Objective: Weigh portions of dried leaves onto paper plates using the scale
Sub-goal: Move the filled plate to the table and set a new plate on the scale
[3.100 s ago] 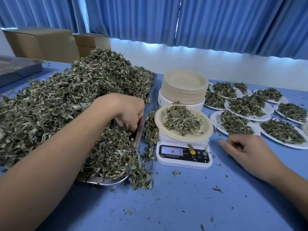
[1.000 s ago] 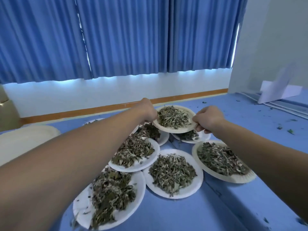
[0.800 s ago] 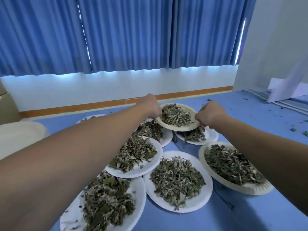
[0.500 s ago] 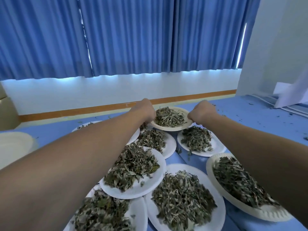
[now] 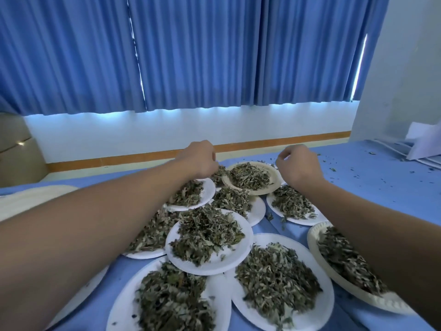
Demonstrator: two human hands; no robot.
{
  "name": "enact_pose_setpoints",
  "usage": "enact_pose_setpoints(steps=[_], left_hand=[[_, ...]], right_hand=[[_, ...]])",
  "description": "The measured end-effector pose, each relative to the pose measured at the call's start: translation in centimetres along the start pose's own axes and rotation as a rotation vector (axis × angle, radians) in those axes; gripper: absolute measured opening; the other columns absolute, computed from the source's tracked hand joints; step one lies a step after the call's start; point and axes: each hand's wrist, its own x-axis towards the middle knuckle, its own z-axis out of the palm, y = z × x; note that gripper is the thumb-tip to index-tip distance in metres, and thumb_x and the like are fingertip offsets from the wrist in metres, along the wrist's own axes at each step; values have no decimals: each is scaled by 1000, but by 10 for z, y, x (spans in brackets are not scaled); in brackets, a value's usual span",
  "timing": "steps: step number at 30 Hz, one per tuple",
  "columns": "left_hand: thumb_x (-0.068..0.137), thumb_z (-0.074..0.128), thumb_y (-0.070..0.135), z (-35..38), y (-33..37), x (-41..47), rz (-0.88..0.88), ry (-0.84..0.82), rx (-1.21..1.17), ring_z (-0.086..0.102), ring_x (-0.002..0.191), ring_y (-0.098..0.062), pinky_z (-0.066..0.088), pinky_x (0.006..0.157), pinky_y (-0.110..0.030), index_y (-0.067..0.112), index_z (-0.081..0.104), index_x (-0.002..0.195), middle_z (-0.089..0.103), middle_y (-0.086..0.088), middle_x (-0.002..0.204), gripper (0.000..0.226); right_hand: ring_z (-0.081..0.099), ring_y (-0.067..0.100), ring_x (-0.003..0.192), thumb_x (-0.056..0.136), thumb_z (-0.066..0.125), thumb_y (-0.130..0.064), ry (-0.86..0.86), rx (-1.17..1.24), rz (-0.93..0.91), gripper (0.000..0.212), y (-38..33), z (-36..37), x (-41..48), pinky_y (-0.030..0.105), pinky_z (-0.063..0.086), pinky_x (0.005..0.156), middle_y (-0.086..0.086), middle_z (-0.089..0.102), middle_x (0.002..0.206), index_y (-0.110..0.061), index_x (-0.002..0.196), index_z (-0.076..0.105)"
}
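Looks well along, with a beige paper plate point(image 5: 256, 193) of dried leaves point(image 5: 248, 175) lying between left hand point(image 5: 199, 160) and right hand point(image 5: 298, 167), both loosely curled and gripping nothing, other filled plates point(image 5: 214, 265) crowded nearer than the hands, and no scale in view for judging what remains.
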Motion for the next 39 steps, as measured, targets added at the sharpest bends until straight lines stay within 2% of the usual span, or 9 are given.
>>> enact_pose_setpoints(steps=[2,5,9,13,19,23,26,36,39], left_hand=[[94,60,21,-23,-5,-24,79,-4,-1,61,94,-26,53,83,-37,14,74,104,65,-3,100,18],[93,61,20,-58,-10,-70,150,-37,29,57,84,-19,43,75,-28,14,76,103,59,5,83,19],[83,60,12,-102,-30,-139,119,-25,214,52,69,-28,40,61,-30,7,65,70,57,-10,63,15],[86,62,15,-139,-76,-208,73,-63,272,48,67,-25,35,62,-31,19,54,55,50,0,57,33],[96,62,37,-164,-141,-289,127,-124,249,64,88,-13,50,81,-32,23,76,102,73,9,94,21],[99,60,33,-164,-166,-309,180,-137,210,63,94,-10,49,86,-33,25,77,109,74,10,104,21],[98,61,29,-157,-175,-313,218,-92,220,60,91,-7,44,79,-28,30,76,112,73,13,107,20],[101,56,32,-149,-187,-313,385,46,352,63,92,-18,45,80,-35,26,77,108,72,9,103,23],[105,45,38,-146,-190,-313,427,84,514,60,93,-15,38,84,-35,30,74,110,66,9,100,30]], right_hand=[[53,24,56,98,57,-14,-40,67,-91,21,-28,0,-16,35,53,57,16,72,78,-6,89,75],[48,20,58,93,59,-12,-147,153,-258,24,-93,3,-55,32,49,58,21,70,73,-1,78,74],[60,27,65,82,59,-5,-286,132,-504,19,-179,4,-125,34,51,60,15,68,68,-8,76,76],[66,34,75,85,57,-5,-432,112,-649,22,-225,6,-186,41,55,67,15,70,73,-10,83,78],[64,24,83,95,62,-25,-568,12,-948,20,-254,9,-244,50,56,76,-1,69,87,-24,86,80],[59,18,95,100,55,-40,-544,-182,-1078,22,-261,12,-257,41,53,77,-7,55,104,-35,101,76],[58,17,98,104,50,-41,-492,-317,-1166,24,-263,13,-256,34,44,68,-10,52,110,-38,110,73],[53,17,77,109,35,-41,-304,-476,-1421,35,-268,15,-252,31,21,54,-11,56,106,-34,108,70],[49,14,74,109,35,-43,-315,-455,-1412,38,-267,16,-250,29,28,57,-12,56,106,-32,106,71]])
